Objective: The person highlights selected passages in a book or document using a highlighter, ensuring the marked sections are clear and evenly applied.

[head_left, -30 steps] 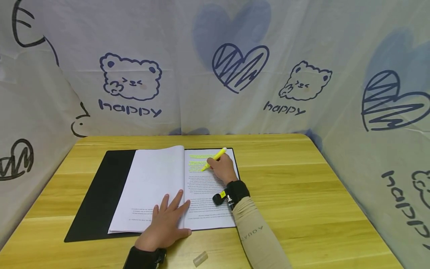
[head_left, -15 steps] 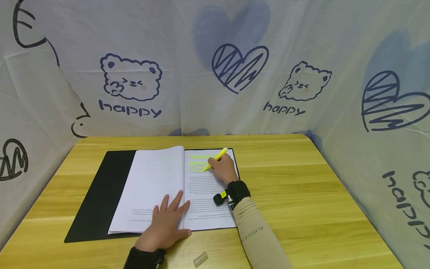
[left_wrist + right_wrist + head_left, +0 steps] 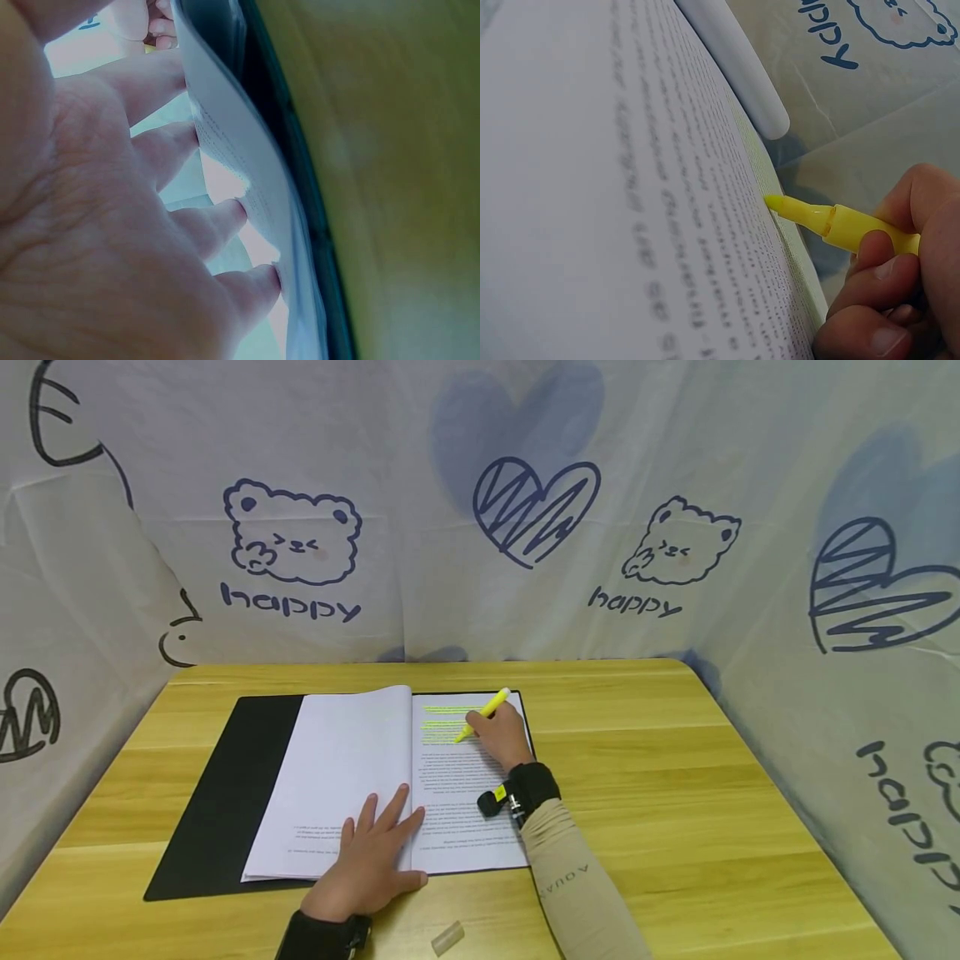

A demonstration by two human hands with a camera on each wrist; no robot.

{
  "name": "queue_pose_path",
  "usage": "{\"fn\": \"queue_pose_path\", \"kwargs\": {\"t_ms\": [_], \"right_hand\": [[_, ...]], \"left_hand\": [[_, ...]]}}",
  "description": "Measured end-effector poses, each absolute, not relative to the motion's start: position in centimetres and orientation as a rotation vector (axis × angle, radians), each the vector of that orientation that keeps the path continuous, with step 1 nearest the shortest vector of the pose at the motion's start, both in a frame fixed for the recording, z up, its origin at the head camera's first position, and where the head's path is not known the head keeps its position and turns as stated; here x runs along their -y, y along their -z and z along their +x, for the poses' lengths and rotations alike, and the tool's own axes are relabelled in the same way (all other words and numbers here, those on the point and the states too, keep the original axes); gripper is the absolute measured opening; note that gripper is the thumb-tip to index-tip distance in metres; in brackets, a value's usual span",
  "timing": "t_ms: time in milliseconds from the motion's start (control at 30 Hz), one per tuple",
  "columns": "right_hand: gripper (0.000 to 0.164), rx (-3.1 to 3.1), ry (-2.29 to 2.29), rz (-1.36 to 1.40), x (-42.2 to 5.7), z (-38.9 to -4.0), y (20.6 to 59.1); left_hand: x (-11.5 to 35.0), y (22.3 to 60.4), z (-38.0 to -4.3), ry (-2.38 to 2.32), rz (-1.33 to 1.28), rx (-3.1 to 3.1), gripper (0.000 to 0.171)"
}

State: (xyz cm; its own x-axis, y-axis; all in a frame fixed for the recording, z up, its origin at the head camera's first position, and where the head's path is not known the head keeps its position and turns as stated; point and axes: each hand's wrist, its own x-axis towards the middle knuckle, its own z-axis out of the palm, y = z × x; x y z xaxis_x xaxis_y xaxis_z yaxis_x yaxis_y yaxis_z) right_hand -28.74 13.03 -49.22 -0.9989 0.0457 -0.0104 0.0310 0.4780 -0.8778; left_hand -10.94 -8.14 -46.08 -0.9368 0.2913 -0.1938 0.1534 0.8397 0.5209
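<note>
An open black folder [image 3: 213, 802] with bound white pages lies on the table. Its right page [image 3: 457, 852] carries printed lines, several near the top marked yellow. My right hand [image 3: 501, 735] pinches a yellow highlighter [image 3: 487, 706], its tip on a printed line in the upper part of that page. The right wrist view shows the highlighter's tip [image 3: 775, 202] right at the print. My left hand [image 3: 371, 856] lies spread over the lower middle of the booklet, fingers across the left page [image 3: 345, 752] and the fold. In the left wrist view its fingertips [image 3: 266, 281] touch the paper.
A small translucent pen cap [image 3: 447, 937] lies on the wooden table [image 3: 637, 793] near the front edge, between the forearms. A white cloth [image 3: 420, 568] with blue drawings hangs behind and at both sides of the table.
My right hand has slid slightly to the right with the highlighter, its tip travelling along the line of print. The left hand has stayed in place on the pages.
</note>
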Motion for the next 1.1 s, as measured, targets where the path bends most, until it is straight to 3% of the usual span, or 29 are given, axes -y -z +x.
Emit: {"fn": "queue_pose_path", "kwargs": {"t_ms": [1100], "right_hand": [[0.026, 2.676, -1.574, -0.158, -13.63, -29.06, 49.19]], "left_hand": [[8.20, 46.17, -10.94, -0.765, 0.350, -2.746, 0.082]]}}
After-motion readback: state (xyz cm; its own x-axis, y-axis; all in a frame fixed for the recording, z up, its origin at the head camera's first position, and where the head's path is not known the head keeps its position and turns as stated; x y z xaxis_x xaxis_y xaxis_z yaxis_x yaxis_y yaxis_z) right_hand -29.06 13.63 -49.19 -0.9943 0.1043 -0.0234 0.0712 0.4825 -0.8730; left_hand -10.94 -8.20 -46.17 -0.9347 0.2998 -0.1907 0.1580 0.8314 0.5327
